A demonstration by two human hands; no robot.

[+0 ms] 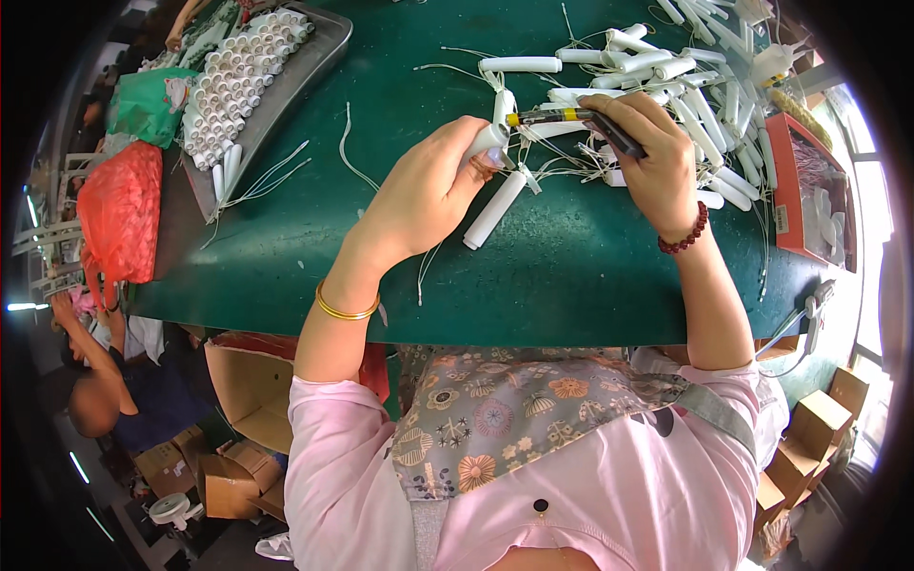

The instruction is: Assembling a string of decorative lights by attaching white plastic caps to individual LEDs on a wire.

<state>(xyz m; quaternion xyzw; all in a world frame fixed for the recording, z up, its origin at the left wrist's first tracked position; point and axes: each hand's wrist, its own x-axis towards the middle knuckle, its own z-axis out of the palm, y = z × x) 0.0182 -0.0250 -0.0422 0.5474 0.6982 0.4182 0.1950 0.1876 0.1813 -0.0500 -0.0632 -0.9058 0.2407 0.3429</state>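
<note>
My left hand [433, 186] is closed around a short white cylinder [487, 143], whose open end is turned to the right. In my right hand [652, 143] is a slim hand tool with a dark handle [614, 135] and a yellow-and-black shaft [547, 116]. The shaft's yellow tip reaches the end of the cylinder; whether it touches is hard to tell. Just below my left fingers, a white tube [495, 209] with thin wires lies slanted on the green table [590, 276]. Another white tube [521, 65] lies beyond my hands.
A heap of white wired tubes [700, 114] spreads at the right, beside a red box [800, 190]. At the left, a metal tray [328, 38] holds rows of white cylinders [238, 81]. Red [124, 209] and green bags [148, 103] hang there, with another person [124, 400] below.
</note>
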